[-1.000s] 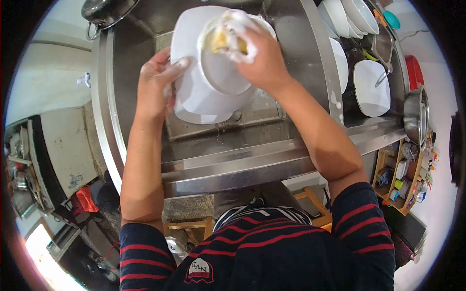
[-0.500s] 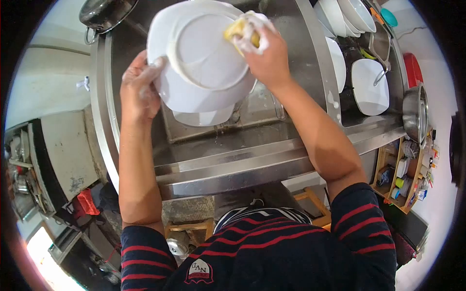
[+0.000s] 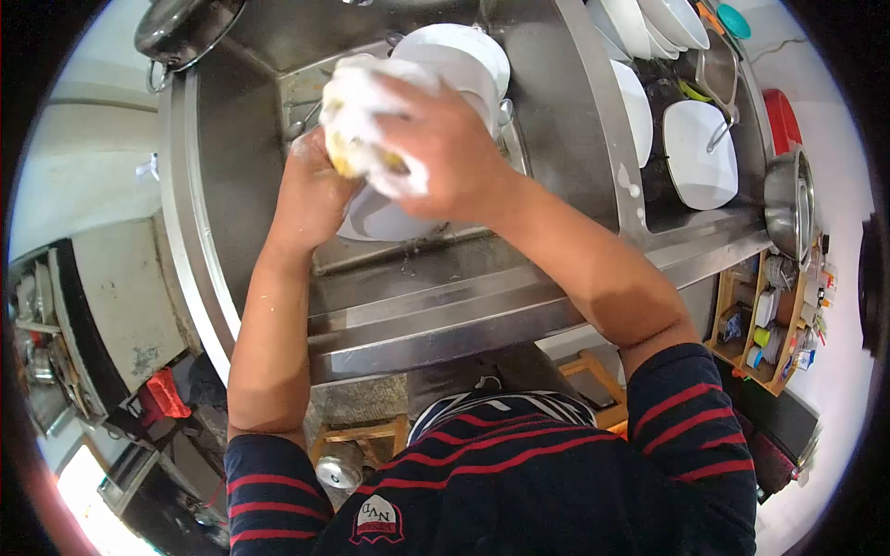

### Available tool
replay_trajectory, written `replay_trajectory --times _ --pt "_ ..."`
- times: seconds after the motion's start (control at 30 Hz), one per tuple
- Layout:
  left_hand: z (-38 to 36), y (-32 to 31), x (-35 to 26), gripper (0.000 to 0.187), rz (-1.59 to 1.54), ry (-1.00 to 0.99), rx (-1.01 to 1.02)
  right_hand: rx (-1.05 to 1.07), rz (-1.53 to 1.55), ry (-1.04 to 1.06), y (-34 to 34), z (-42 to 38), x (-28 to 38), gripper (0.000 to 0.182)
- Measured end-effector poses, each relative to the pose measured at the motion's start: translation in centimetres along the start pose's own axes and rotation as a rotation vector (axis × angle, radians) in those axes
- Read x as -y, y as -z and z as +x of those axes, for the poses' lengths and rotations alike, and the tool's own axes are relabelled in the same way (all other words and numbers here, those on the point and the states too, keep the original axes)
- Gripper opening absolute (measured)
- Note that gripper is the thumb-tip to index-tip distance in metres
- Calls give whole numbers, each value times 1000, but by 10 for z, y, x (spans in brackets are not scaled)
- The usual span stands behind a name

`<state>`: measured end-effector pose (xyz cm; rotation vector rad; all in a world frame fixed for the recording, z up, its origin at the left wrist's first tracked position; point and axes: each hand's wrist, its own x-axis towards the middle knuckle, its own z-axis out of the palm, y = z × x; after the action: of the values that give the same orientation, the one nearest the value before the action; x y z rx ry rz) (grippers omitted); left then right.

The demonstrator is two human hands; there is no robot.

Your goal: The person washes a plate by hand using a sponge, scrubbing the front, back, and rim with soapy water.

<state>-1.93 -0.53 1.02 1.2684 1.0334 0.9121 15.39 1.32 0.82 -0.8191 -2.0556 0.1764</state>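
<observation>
Over the steel sink (image 3: 575, 120), my left hand (image 3: 313, 199) grips the near-left edge of a white plate (image 3: 464, 79), which is tilted and largely covered by my right hand. Closed round a yellow sponge (image 3: 345, 159) thick with white foam, my right hand (image 3: 440, 144) is close beside my left fingers, slightly blurred. Another white plate (image 3: 496, 56) shows behind the held one, lower in the basin. Part of a white dish also shows below my hands.
A dark metal pot (image 3: 190, 28) is at the upper left. On the right are white bowls (image 3: 672, 23), a squarish white plate (image 3: 702, 157), a steel bowl (image 3: 788, 204) and a red object (image 3: 784, 120). The sink's steel front edge (image 3: 445, 334) runs before my body.
My right hand has moved left with the sponge, towards my left hand. The held plate has tilted and come lower, uncovering a plate in the sink behind it.
</observation>
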Motion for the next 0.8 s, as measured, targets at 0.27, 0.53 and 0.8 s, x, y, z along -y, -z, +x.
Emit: replay_trajectory --times 0.27,0.53,0.8 --pt "-1 -1 -6 28 -241 91 -143 -204 25 -239 4 -7 -61 34" --pt "3 16 -11 27 -393 -10 -395 -297 180 -905 5 -18 -76 34" --pt "14 57 -2 35 -511 -14 -710 -122 121 -498 -5 -19 -20 39"
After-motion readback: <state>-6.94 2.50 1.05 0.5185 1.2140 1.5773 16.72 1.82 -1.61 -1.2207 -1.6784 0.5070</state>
